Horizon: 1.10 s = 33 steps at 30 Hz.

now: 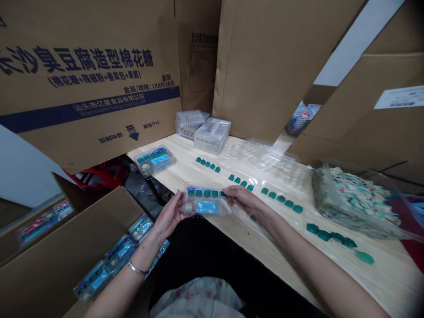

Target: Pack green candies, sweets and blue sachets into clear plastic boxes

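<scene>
Gripping filled clear tray (pixel 207 206) by left end in part-closed left fingers (pixel 178 198) | pinching right end with part-closed right fingers (pixel 234 190) | holding over near edge of bench (pixel 238 232), with green pieces (pixel 281 198) beyond fingers, open carton (pixel 62 247) lower left

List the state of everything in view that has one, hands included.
Left hand: gripping the held tray's left end
Right hand: gripping its right end
Held tray: filled with green pieces and a blue packet; lid unclear
Tray row: laid out, green pieces visible, no blue packets
Clear tray stacks: nested
Clear container: filled with small packets
Lower-left carton: open, filled trays inside
</scene>
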Available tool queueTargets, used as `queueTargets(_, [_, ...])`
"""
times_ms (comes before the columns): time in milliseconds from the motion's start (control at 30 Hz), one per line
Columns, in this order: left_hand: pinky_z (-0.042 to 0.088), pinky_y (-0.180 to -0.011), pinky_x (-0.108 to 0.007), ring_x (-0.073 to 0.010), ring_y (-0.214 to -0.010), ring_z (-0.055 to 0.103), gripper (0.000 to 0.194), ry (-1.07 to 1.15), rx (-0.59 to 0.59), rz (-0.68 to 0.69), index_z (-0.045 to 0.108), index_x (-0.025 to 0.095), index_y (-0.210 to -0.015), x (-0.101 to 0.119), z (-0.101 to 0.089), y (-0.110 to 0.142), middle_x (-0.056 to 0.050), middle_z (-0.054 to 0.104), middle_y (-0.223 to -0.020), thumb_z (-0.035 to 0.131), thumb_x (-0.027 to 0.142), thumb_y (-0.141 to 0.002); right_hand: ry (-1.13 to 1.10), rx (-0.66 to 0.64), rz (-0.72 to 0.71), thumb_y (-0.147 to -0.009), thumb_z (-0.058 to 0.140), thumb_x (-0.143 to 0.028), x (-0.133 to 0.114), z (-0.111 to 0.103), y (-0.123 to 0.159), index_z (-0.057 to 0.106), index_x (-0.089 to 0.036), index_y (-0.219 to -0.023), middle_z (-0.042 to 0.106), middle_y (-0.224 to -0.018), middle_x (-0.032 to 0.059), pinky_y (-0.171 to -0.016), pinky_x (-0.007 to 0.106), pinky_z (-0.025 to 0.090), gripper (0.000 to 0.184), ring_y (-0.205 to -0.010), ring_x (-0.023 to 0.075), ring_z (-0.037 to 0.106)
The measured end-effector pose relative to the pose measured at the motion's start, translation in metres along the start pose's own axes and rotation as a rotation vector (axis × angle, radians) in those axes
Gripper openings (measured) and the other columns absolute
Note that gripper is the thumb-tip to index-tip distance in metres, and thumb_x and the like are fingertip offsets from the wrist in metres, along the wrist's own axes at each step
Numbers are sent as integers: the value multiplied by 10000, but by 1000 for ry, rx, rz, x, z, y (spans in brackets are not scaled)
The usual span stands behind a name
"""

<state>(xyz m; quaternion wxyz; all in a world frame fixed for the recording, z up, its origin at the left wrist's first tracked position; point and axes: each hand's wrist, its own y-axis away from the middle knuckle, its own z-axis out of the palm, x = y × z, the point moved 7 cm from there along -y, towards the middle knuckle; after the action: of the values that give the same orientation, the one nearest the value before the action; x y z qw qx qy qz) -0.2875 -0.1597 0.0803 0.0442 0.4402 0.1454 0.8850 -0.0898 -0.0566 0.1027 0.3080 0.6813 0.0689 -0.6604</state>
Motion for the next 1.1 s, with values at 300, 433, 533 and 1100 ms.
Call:
queueTargets(300, [590,-637,-315,-182,-765,672,285,-56,45,9,599,142,-1002,0,0,2,-91,675,-976,629,353,-813,104,93,-50,-681,693,-399,8,3,0,536,-150,-678,522,-498,-41,-451,216,402,294,-435,83,489])
queueTargets(433, [575,-600,-252,-134,-688,649,286,-85,106,51,591,166,-945,-1,-3,1,-21,663,-839,733,276,-722,309,185,-90,-676,710,-424,7,-3,1,507,-168,-910,560,-599,-55,-379,205,384,402,-408,84,506])
queueTargets(533, [558,-576,-229,-120,-665,638,317,-74,128,96,589,179,-976,3,-2,4,-1,653,-815,740,263,-710,323,145,-127,-726,665,-464,1,2,3,481,-165,-1041,569,-626,-50,-395,204,399,472,-438,86,521])
queueTargets(1100, [363,-336,-202,-116,-329,487,375,-738,406,410,483,193,-748,197,-85,-18,36,538,-443,581,555,-759,541,-56,-490,-830,528,-415,-152,146,-150,571,-166,-680,489,-497,-27,-490,220,361,293,-457,91,449])
